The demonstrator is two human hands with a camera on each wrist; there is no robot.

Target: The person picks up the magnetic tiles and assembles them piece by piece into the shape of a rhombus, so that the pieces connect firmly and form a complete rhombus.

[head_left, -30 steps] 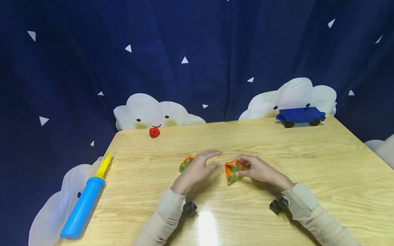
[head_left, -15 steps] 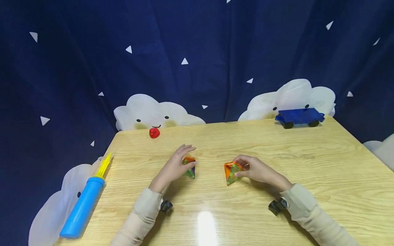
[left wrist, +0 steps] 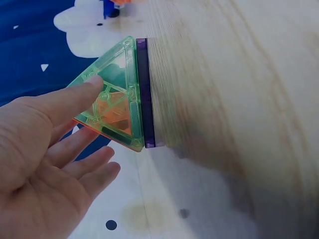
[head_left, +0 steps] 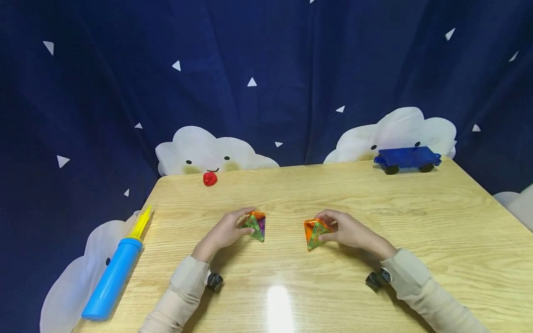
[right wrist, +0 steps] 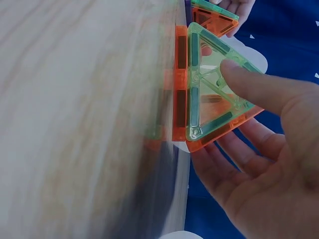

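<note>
My left hand (head_left: 226, 230) pinches a small structure of magnetic tiles (head_left: 255, 227), its thumb on a green triangular tile (left wrist: 117, 74) and the fingers behind. A purple tile (left wrist: 144, 94) forms its base against the wooden table, with an orange tile showing through the green. To the right, my right hand (head_left: 347, 227) grips a second magnetic-tile structure (head_left: 313, 231). Its thumb presses a green triangle (right wrist: 214, 74), and an orange tile (right wrist: 180, 84) lies along the tabletop. A gap of bare wood separates the two structures.
A red toy piece (head_left: 210, 179) sits at the table's back left. The blue wheeled toy car base (head_left: 408, 158) stands back right. Along the left edge lies a blue pump (head_left: 114, 277) with a yellow nozzle. A dark cloud-print curtain (head_left: 291, 83) hangs behind the table.
My left hand has moved left, away from the right-hand structure, and now grips the other tile structure, which has turned and shifted slightly right. The right hand keeps its hold in place.
</note>
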